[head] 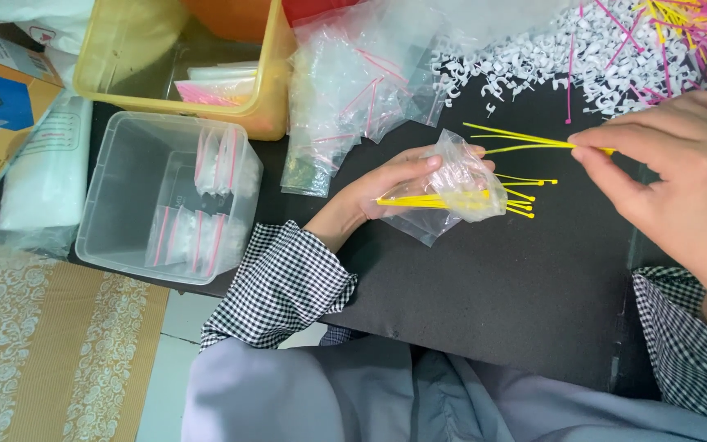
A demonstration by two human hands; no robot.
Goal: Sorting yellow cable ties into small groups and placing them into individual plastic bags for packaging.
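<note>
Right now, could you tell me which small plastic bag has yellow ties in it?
The clear bag in the left hand; the binned and piled bags show none.

Bare black table (484,286) below my hands, room to pass there. Back edge blocked w/ heap of white clips (550,57) & pile of small clear bags (345,90). To my left, clear tub (124,213) and yellow bin (276,90) stand close together.

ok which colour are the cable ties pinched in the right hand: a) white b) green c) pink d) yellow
d, the right hand pinches a few yellow cable ties by one end, while the left hand holds a small clear bag with more yellow ones.
</note>
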